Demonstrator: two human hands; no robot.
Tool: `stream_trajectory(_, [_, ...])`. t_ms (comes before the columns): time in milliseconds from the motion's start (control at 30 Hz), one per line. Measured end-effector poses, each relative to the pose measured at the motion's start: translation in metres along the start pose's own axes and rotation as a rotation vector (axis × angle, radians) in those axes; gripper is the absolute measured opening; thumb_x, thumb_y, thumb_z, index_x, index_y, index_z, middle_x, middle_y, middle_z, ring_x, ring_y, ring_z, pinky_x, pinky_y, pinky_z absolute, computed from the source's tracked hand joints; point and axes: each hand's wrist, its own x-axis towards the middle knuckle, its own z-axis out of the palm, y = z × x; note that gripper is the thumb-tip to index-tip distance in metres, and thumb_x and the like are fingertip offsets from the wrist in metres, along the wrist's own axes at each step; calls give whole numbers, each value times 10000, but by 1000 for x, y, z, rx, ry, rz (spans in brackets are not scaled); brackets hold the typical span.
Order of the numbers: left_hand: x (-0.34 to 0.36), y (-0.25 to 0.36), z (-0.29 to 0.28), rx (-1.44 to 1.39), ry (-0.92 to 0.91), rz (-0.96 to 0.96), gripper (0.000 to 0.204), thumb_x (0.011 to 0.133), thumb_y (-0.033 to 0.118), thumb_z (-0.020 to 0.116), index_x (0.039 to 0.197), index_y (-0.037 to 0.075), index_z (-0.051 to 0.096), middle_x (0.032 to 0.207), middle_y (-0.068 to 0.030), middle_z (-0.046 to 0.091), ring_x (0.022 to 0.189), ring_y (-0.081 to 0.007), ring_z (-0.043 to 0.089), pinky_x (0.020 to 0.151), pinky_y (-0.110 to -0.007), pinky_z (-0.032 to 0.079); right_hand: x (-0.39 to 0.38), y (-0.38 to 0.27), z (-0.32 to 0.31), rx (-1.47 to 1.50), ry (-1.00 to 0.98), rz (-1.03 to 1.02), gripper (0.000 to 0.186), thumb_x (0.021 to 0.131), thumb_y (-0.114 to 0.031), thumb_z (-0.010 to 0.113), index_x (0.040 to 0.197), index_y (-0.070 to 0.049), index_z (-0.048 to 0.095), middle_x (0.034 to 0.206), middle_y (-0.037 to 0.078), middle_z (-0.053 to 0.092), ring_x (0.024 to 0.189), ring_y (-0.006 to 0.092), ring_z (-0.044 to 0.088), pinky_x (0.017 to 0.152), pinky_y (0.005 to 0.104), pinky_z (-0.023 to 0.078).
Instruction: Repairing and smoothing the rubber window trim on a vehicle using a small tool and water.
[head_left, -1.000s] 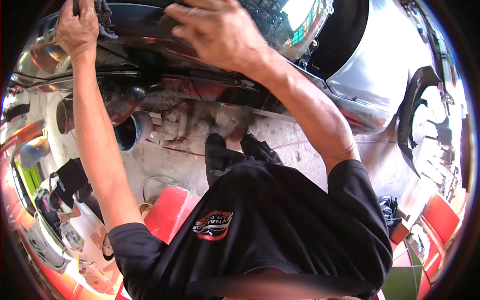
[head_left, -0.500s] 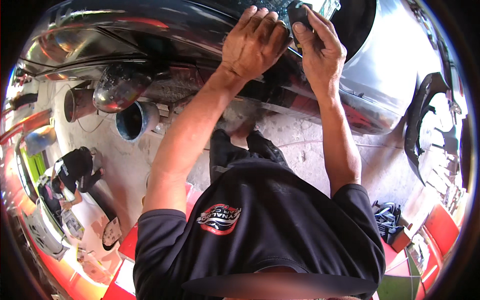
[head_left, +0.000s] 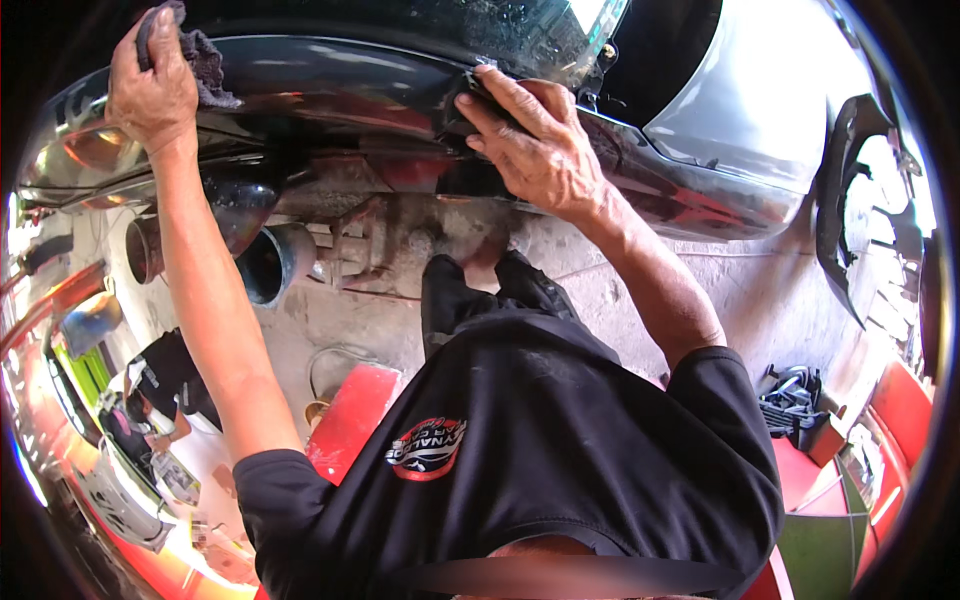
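Note:
A glossy dark car body panel (head_left: 330, 85) runs across the top of the head view. At the upper left my left hand (head_left: 155, 95) is closed on a crumpled dark grey cloth (head_left: 208, 70), held at the panel. Right of centre my right hand (head_left: 530, 140) rests with bent fingers over a small black pad (head_left: 458, 112) against the panel, near the lower corner of the glass (head_left: 540, 35). Part of the pad is hidden under my fingers. A dark mirror-like housing (head_left: 235, 205) sticks out below my left hand.
Buckets (head_left: 270, 262) stand on the concrete floor below the car. A co-worker (head_left: 170, 385) bends low at the lower left. Red panels (head_left: 340, 420) lie behind me. A loose black bumper part (head_left: 840, 220) and a heap of dark items (head_left: 790, 400) are at the right.
Half a second ago my hands were together at the right. Since then my left hand has swung far left with the cloth, and my right hand has moved left and down with the pad.

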Motion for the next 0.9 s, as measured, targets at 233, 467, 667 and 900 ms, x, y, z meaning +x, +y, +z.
stream_trajectory(233, [-3,-19,4,-16,23,58,293,942,366,770,996,81,808,928,-77,800,813,-216,768,726,-315,590,18,-5,0,-51,-24,0,520,842,-206,820,1338,-119,688,1420,150,592,1054,310,608,953,420,490])
stream_trajectory(467, [-1,-21,9,-44,34,69,289,928,362,788,968,76,806,892,-82,796,777,-229,768,695,-319,590,38,-9,5,59,39,100,439,898,-204,766,1315,-97,684,1382,165,586,1063,321,602,952,463,463])
stream_trajectory(667, [-2,-20,6,-28,52,55,300,925,378,787,965,82,809,891,-81,797,778,-228,770,694,-319,590,35,-8,-9,140,9,152,368,948,-231,722,1289,-95,704,1318,174,646,1041,328,643,943,449,462])
stream_trajectory(900, [-3,-25,7,-48,2,31,327,944,388,766,1016,73,815,965,-75,807,847,-200,774,744,-304,583,28,8,-11,113,20,133,373,926,-225,749,1281,-109,728,1285,151,681,1001,328,662,908,407,508])
